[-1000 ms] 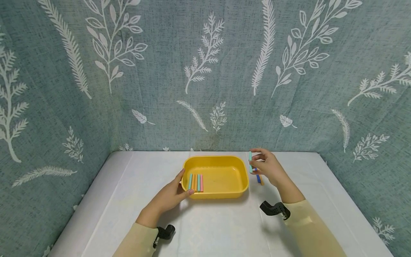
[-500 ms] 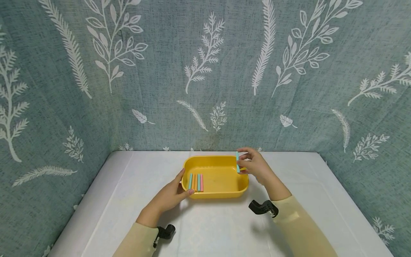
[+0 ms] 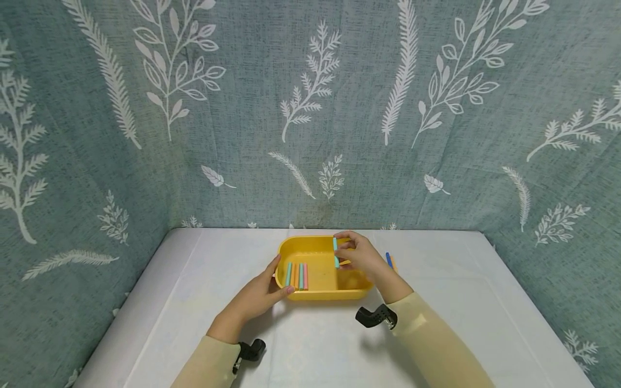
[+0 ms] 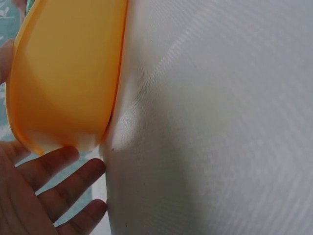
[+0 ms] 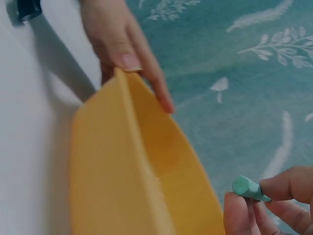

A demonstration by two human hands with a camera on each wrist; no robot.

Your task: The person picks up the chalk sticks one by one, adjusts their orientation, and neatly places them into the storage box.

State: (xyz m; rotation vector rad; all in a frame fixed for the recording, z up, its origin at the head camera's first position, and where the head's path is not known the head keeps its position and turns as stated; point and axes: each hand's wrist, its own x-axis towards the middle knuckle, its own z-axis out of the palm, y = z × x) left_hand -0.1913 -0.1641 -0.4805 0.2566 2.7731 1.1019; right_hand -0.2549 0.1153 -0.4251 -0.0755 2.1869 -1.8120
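My right hand (image 3: 363,260) pinches a mint-green chalk stick (image 3: 336,253) between thumb and fingertips, over the right half of a yellow plastic tray (image 3: 330,296). In the right wrist view the chalk (image 5: 246,187) points one end at the camera, above the tray's rim. My left hand (image 3: 257,293) holds the tray's left end, thumb on the near rim and fingers along the outer side. Inside the tray, at the left, several chalk sticks (image 3: 296,276) in green, orange and pink lie side by side. The left wrist view shows the tray's outer wall (image 4: 68,73) beside the fingers.
Right of the tray, a blue stick (image 3: 389,260) and an orange stick (image 3: 394,264) lie on the white tablecloth (image 3: 310,345), partly behind the right forearm. A leaf-patterned teal curtain (image 3: 262,108) stands along the back and sides of the table.
My right hand has carried the green chalk leftward from beside the tray to over its inside. The blue and orange sticks show beyond the wrist. My left hand keeps its hold on the tray.
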